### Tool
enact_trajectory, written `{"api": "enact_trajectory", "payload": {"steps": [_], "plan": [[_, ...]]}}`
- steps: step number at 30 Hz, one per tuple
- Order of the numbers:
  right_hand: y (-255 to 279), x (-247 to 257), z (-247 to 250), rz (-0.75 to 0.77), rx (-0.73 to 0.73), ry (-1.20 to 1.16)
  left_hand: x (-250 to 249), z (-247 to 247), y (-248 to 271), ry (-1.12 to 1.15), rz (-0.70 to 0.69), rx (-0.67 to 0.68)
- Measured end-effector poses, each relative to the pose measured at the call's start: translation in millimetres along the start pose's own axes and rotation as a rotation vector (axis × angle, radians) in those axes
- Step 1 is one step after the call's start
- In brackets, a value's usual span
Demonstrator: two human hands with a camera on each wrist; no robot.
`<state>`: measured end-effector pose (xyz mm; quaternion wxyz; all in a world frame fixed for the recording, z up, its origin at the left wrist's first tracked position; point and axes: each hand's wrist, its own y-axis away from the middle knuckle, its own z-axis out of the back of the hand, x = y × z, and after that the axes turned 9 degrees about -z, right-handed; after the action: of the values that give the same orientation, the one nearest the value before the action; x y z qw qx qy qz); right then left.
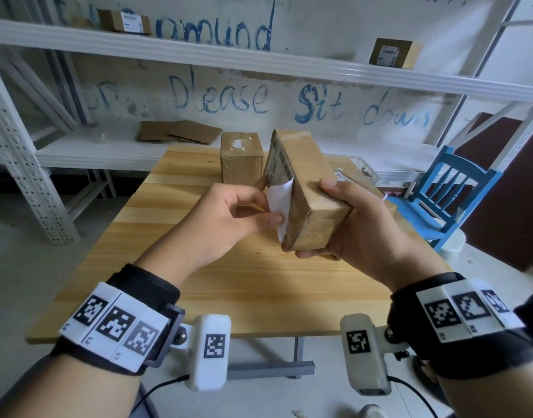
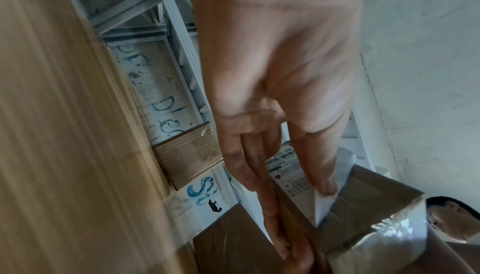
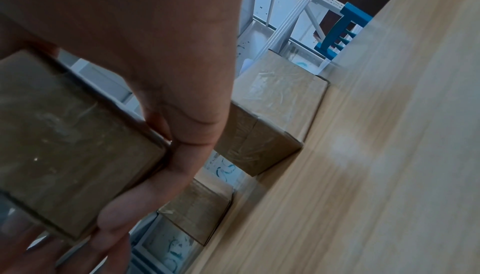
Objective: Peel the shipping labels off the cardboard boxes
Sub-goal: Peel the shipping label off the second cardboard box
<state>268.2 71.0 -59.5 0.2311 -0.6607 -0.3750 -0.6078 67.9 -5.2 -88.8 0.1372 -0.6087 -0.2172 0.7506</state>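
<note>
Your right hand [image 1: 352,224] clamps the box [image 1: 307,188] by its near end, tilted up above the table [image 1: 229,282], so the label [image 1: 278,176] faces your left hand [image 1: 226,218], which pinches its curled white corner, likely for a steady peel.

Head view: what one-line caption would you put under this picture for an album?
Right hand grips a cardboard box above the wooden table while the left hand pinches its half-peeled shipping label.

Taped brown oblong cardboard box [image 1: 307,188], tilted, raised above counter. White printed shipping label [image 1: 279,176] on its left face, lower corner peeled back.
</note>
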Motion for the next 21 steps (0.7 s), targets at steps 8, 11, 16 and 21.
{"api": "enact_trajectory", "payload": {"steps": [8,11,16,21], "plan": [[1,0,-4,0.003,-0.028,-0.017,-3,1,4,0.052,0.021,0.064],[2,1,-6,-0.006,-0.022,-0.009,-4,1,5,0.064,0.045,0.075],[-1,-4,-10,-0.039,-0.072,0.025,-1,5,4,0.194,0.195,0.124],[-2,-6,-11,-0.019,-0.073,-0.009,-2,2,2,0.083,0.121,0.048]]}}
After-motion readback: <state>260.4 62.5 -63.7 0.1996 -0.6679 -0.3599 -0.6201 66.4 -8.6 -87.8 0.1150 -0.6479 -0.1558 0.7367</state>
